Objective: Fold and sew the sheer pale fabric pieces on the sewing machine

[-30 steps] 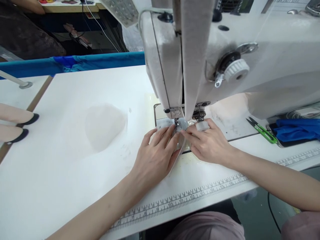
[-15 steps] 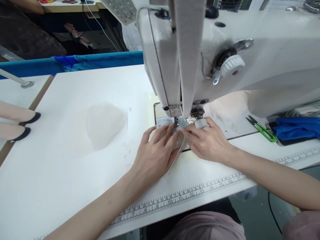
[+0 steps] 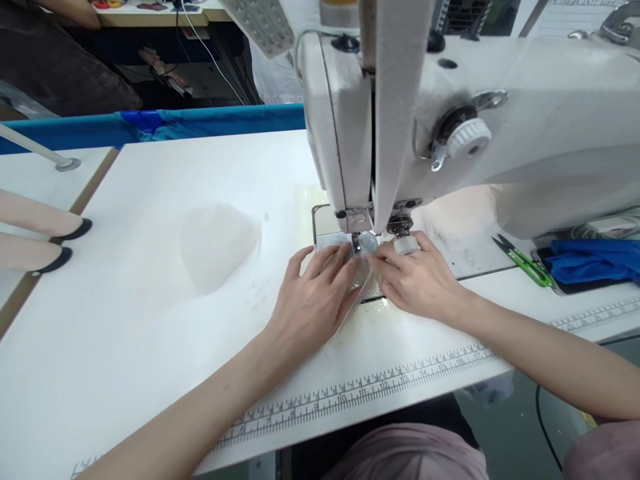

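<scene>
Both my hands rest at the presser foot point(image 3: 356, 241) of a white sewing machine point(image 3: 500, 153). My left hand point(image 3: 313, 303) lies flat, fingers stretched out, pressing a thin, pale, see-through fabric strip point(image 3: 356, 305) onto the table just before the needle. My right hand point(image 3: 417, 280) sits to the right of the foot with its fingers curled. Its thumb and forefinger pinch the strip's edge near the foot. A small white knob point(image 3: 406, 247) stands right behind its knuckles. The hands hide most of the strip.
A pale heap of sheer fabric point(image 3: 217, 243) lies on the white table at the left. Green thread snips point(image 3: 523, 261) and blue cloth point(image 3: 590, 260) sit at the right. A printed ruler point(image 3: 375, 387) runs along the near edge. Two pale shapes with black tips point(image 3: 55, 230) show at far left.
The view has shifted a little. Both hands stay at the presser foot on the strip, with hardly any movement.
</scene>
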A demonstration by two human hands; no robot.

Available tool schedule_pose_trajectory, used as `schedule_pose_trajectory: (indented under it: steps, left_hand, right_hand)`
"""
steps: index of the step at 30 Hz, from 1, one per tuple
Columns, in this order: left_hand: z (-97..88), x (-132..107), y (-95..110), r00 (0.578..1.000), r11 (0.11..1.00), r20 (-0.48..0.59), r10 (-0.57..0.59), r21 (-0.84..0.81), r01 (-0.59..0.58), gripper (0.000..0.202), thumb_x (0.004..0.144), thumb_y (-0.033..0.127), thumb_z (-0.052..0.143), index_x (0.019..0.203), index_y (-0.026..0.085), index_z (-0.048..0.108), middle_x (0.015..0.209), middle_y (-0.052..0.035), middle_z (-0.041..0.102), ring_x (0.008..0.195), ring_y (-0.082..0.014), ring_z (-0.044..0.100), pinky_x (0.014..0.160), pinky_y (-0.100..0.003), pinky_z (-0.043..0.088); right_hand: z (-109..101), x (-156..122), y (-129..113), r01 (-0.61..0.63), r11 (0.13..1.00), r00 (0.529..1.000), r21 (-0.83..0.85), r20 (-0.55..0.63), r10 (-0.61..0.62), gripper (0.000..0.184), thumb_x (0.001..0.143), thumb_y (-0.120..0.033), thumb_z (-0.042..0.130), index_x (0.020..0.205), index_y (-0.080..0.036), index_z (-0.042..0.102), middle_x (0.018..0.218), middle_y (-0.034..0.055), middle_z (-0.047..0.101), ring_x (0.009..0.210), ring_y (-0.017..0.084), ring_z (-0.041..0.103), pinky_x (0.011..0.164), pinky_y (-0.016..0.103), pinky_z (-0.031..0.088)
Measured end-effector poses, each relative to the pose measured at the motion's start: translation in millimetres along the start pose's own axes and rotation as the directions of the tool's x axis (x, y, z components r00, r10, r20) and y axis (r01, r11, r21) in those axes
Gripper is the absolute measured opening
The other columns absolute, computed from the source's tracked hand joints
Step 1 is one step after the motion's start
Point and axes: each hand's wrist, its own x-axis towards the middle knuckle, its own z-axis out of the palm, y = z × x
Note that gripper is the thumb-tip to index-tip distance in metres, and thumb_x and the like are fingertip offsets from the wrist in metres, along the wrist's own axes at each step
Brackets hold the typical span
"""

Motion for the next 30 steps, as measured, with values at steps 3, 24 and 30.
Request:
schedule_pose_trajectory:
  steps: [3, 24, 30]
  left_hand:
    - [-6.6, 0, 1, 0.999, 0.999, -0.052, 0.010, -0.039, -0.012, 0.025, 0.095, 0.025, 0.048, 0.118, 0.016, 0.054, 0.125, -0.0113, 0.062, 0.116, -0.0255, 0.056, 0.100, -0.047, 0.041]
    - [-17.2, 18, -11, 0.954, 0.835, 0.263, -0.143, -0.485, 0.259, 0.031, 0.095, 0.033, 0.040, 0.094, 0.018, 0.067, 0.079, -0.0025, 0.056, 0.059, -0.0115, 0.053, 0.052, -0.025, 0.044]
    - [-14.6, 19, -23, 0.968, 0.813, 0.233, -0.096, -0.542, 0.211, 0.038, 0.095, 0.040, 0.045, 0.075, 0.020, 0.071, 0.077, -0.0024, 0.054, 0.056, -0.0093, 0.052, 0.049, -0.023, 0.045]
  right_hand:
    - [0, 1, 0, -0.001, 1.000, 0.999, 0.004, -0.037, 0.002, 0.030, 0.088, -0.012, 0.044, 0.105, -0.012, 0.068, 0.092, 0.0077, 0.068, 0.082, 0.019, 0.053, 0.079, 0.037, 0.030]
    - [7, 3, 7, -0.230, 0.816, 0.950, 0.530, -0.061, 0.307, 0.019, 0.094, -0.026, 0.055, 0.089, -0.019, 0.072, 0.064, -0.0025, 0.067, 0.061, 0.011, 0.056, 0.061, 0.025, 0.038]
    - [5, 5, 7, -0.257, 0.805, 0.951, 0.534, -0.009, 0.309, 0.021, 0.095, -0.029, 0.054, 0.089, -0.021, 0.072, 0.063, -0.0041, 0.066, 0.058, 0.010, 0.054, 0.063, 0.026, 0.037]
